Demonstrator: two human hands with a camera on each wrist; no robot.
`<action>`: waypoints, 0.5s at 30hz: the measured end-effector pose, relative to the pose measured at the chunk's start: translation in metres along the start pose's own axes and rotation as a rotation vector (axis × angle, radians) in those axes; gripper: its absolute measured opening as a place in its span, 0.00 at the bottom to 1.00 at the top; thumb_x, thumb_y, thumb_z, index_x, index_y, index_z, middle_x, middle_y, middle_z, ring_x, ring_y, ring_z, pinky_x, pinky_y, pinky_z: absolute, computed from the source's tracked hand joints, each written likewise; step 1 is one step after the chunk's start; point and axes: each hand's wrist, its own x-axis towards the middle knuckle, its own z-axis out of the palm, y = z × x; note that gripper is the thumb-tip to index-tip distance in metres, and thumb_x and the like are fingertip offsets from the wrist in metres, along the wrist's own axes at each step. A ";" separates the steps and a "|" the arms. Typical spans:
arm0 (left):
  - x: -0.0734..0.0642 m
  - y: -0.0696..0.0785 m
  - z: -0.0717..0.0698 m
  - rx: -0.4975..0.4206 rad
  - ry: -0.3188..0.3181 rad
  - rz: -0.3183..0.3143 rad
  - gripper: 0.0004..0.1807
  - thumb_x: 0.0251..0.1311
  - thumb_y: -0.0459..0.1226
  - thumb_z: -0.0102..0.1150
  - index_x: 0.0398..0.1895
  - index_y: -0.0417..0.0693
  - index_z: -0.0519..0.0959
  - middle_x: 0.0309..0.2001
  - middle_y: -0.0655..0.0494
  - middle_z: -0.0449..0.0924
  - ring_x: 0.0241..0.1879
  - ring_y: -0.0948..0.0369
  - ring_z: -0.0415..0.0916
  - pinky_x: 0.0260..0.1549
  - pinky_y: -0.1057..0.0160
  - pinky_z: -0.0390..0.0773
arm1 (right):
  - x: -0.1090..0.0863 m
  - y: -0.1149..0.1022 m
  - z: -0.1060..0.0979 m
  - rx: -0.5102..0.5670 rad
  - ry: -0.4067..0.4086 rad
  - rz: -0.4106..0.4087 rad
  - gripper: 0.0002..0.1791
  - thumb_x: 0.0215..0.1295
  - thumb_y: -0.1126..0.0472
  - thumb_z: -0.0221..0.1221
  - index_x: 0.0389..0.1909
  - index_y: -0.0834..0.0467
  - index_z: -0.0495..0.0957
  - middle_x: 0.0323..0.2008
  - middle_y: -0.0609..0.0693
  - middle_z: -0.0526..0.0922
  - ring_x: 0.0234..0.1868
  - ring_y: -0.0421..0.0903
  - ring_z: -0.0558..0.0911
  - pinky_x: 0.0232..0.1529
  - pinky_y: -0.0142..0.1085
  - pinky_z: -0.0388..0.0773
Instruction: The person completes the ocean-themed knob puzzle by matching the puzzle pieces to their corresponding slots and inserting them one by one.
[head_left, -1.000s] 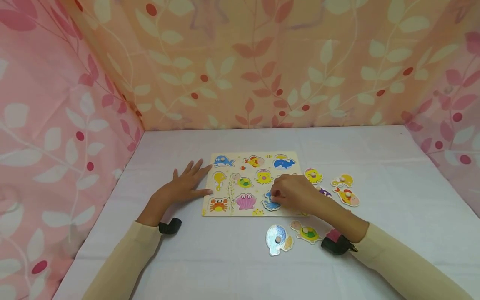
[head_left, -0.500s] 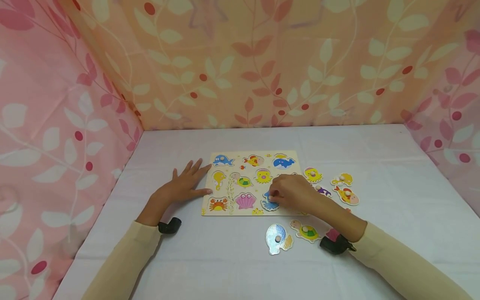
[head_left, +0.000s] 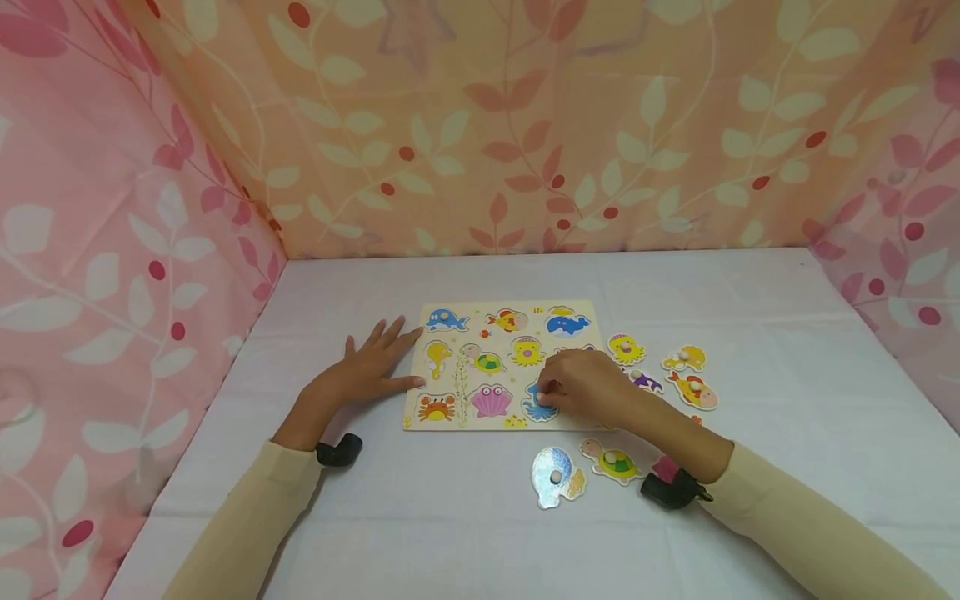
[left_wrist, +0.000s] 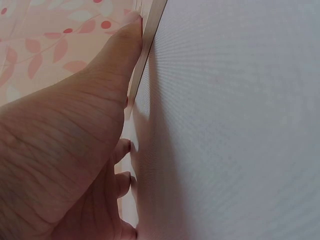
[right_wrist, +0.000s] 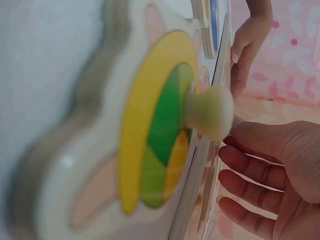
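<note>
A wooden puzzle board (head_left: 480, 425) with printed sea animals lies mid-table. My right hand (head_left: 588, 385) pinches a blue sea-animal puzzle piece (head_left: 538, 410) at the board's lower right; the fingers partly cover it. At the left edge my left hand (head_left: 367, 367) lies with fingers spread, thumb and forefinger touching the board. The left wrist view shows that thumb against the board's edge (left_wrist: 151, 40). In the right wrist view, a turtle piece (right_wrist: 157, 145) with a round knob fills the foreground, and my right hand (right_wrist: 270, 170) is beyond it.
Right of the board lie an octopus piece (head_left: 626, 350), a yellow piece (head_left: 684, 360), a fish piece (head_left: 693, 390) and a purple piece (head_left: 647, 382). In front are a shiny blue piece (head_left: 551, 467) and the turtle piece (head_left: 622, 468). Patterned cloth walls (head_left: 480, 125) surround the table.
</note>
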 end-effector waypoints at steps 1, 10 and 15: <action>0.000 0.000 0.000 0.004 0.000 0.000 0.54 0.58 0.72 0.55 0.83 0.66 0.46 0.83 0.47 0.34 0.80 0.41 0.27 0.64 0.21 0.31 | 0.000 0.000 0.000 0.004 0.001 0.002 0.08 0.61 0.53 0.72 0.41 0.47 0.91 0.33 0.34 0.85 0.41 0.40 0.83 0.50 0.44 0.78; -0.001 0.002 -0.002 0.010 -0.007 0.001 0.54 0.59 0.70 0.56 0.83 0.63 0.47 0.83 0.46 0.35 0.80 0.40 0.28 0.64 0.21 0.32 | -0.002 0.001 -0.003 0.025 -0.020 0.000 0.09 0.61 0.53 0.72 0.42 0.46 0.90 0.36 0.35 0.86 0.44 0.41 0.83 0.52 0.44 0.79; -0.002 0.003 -0.003 0.008 -0.006 0.003 0.54 0.60 0.70 0.56 0.83 0.63 0.46 0.83 0.46 0.35 0.80 0.40 0.28 0.64 0.21 0.31 | -0.008 0.001 -0.014 0.028 -0.023 0.010 0.12 0.60 0.53 0.73 0.44 0.49 0.89 0.41 0.40 0.88 0.47 0.45 0.84 0.51 0.45 0.80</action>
